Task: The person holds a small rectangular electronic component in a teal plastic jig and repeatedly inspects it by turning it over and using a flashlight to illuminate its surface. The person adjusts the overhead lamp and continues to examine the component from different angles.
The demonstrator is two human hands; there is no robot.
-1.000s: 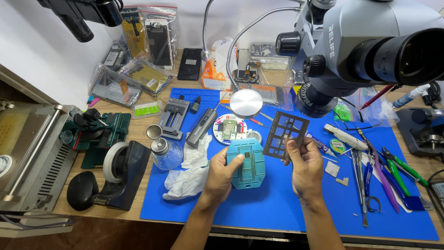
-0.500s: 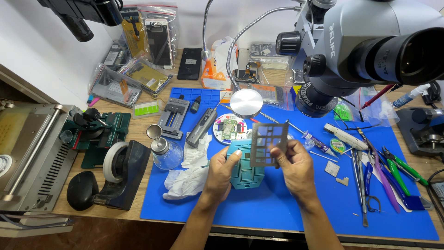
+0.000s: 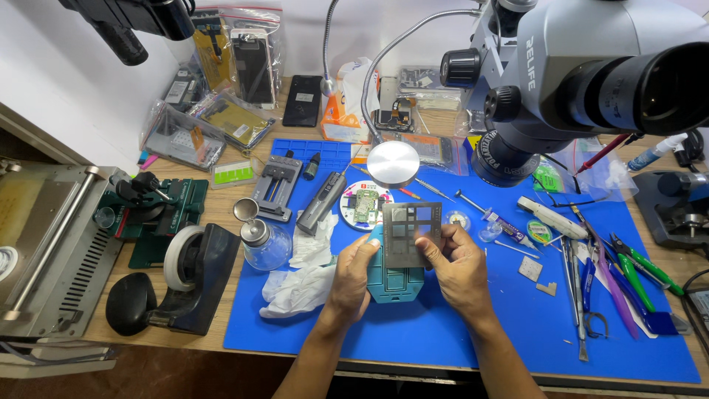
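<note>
My left hand grips the left side of a teal plastic block-shaped holder resting on the blue mat. My right hand holds a thin grey metal stencil with several square windows flat over the top of the holder. The stencil covers the holder's upper face. Just beyond them lies a round white disc carrying a small green circuit board.
A large grey microscope overhangs the right. Tweezers, cutters and pens lie on the mat's right side. At left are a glass bottle, crumpled white wipes, a tape dispenser and a metal heating machine.
My right hand brought the stencil from the right, leftward and down, onto the teal holder. The left hand kept its grip on the holder.
</note>
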